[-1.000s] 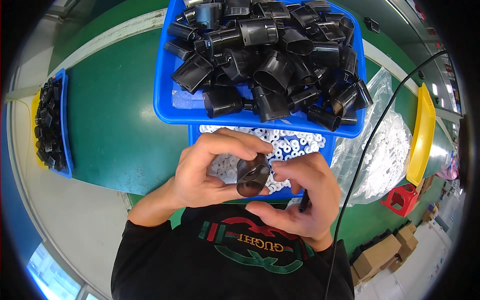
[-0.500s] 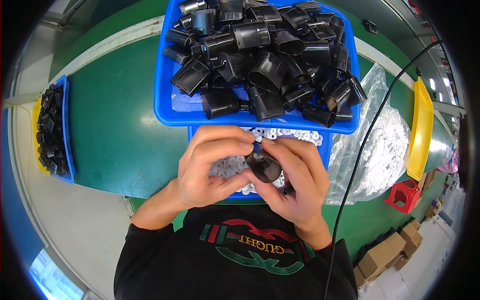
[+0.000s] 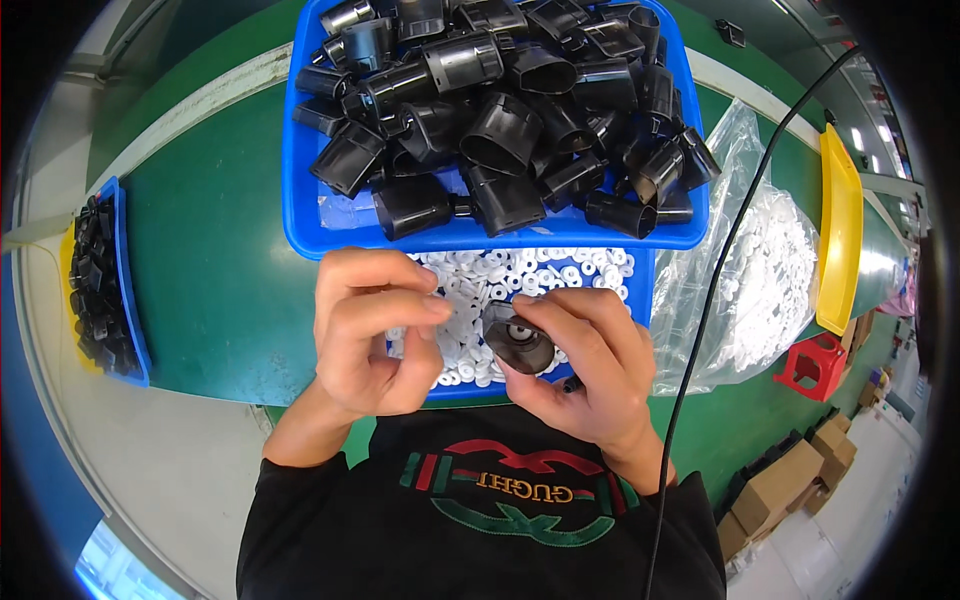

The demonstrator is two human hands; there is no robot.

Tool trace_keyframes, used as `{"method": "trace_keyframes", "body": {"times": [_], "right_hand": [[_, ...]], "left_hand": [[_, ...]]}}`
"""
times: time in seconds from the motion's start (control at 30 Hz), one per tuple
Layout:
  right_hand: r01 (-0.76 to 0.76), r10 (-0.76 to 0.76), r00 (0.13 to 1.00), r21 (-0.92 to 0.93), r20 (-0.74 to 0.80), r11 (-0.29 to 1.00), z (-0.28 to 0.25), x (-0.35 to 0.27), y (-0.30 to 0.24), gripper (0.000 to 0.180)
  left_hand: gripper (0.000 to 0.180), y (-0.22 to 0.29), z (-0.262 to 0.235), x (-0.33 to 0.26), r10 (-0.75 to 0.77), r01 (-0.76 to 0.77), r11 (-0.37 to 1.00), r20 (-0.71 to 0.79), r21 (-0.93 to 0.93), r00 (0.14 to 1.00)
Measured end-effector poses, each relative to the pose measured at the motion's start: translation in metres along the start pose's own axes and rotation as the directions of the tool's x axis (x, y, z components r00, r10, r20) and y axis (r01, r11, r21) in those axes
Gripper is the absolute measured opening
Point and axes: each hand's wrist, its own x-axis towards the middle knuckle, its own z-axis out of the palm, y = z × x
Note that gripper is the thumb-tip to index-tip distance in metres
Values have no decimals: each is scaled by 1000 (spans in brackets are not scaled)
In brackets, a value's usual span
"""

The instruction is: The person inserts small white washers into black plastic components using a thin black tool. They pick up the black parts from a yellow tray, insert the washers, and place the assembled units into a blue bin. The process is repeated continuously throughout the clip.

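Note:
My right hand (image 3: 595, 365) grips a hollow black plastic housing (image 3: 522, 352) between thumb and fingers, its wide mouth turned up toward me. A pale ring shows down inside that mouth. To the left of it, apart from the part, my left hand (image 3: 375, 335) hovers with bent fingers, thumb and fingertips separated and nothing visible between them. Beneath both hands lie many small white washers (image 3: 470, 275) in a blue tray (image 3: 640, 290). Beyond it, a larger blue bin (image 3: 300, 190) is heaped with similar black housings (image 3: 500, 130).
A clear plastic bag (image 3: 755, 290) of white washers lies right, crossed by a hanging black cable (image 3: 708, 320). Farther right are a yellow tray (image 3: 840, 230) and a red stool (image 3: 812, 367). Another blue bin (image 3: 130, 290) of black parts stands left on the green table (image 3: 215, 270).
My left hand has let go of the housing and drawn away to the left. The right hand keeps holding it, now tilted so its inside shows more.

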Motion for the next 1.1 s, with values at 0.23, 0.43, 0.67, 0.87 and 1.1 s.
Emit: {"method": "trace_keyframes", "body": {"times": [0.23,0.43,0.67,0.87,1.1], "right_hand": [[32,-31,999,27,-28,999,4,0,4,53],[-47,30,997,257,68,965,-1,-3,-1,55],[-28,9,998,294,65,955,-1,4,-6,59],[35,-31,999,499,-17,866,-23,10,-2,35],[275,29,953,900,-303,339,-40,19,-20,21]], "left_hand": [[39,-6,-4,-4,26,-24,1000,87,-18,996],[57,1,2,3,-32,104,966,291,-236,956],[53,5,1,7,-79,165,965,375,-204,924],[38,1,3,3,-160,263,930,361,-258,919],[37,1,-2,0,-297,437,866,454,-241,840]]}}
